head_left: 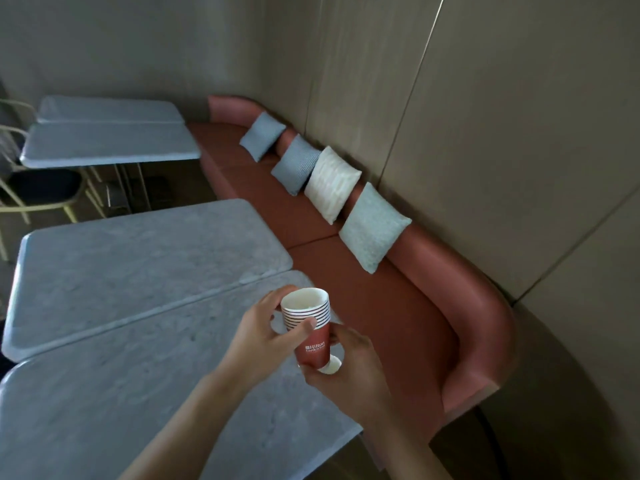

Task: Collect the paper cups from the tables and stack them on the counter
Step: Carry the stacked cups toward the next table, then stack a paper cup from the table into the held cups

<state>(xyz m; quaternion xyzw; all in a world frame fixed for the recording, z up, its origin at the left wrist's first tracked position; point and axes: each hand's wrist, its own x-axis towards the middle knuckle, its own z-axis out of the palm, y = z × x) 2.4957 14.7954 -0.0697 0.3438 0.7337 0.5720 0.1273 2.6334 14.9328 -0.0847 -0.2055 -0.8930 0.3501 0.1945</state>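
Red paper, thin-walled: a nested stack of cups [308,329], striped rims showing near the top, logo on the outer wall, white base at the bottom.

Head view: the stack is being held in the air over the near corner of the grey stone table [138,393], tilted slightly, touching no surface. Left hand [263,336] is wrapping the upper part, thumb lying across the striped band, fingers curling round the far side. Right hand [346,372] is cupping it from below and behind, fingers curled round the lower wall near the base. So both hands are closed on the stack.

Handling, my read: very light, but the walls are crushing easily under a squeeze and a nested stack can slip apart if gripped only on the outer cup. Best hold is one hand under the base, the other steadying the rims, gentle pressure.

No loose cups are showing on the farther tables [110,143]. No counter in frame. Red bench [398,306] with cushions [372,226] alongside.
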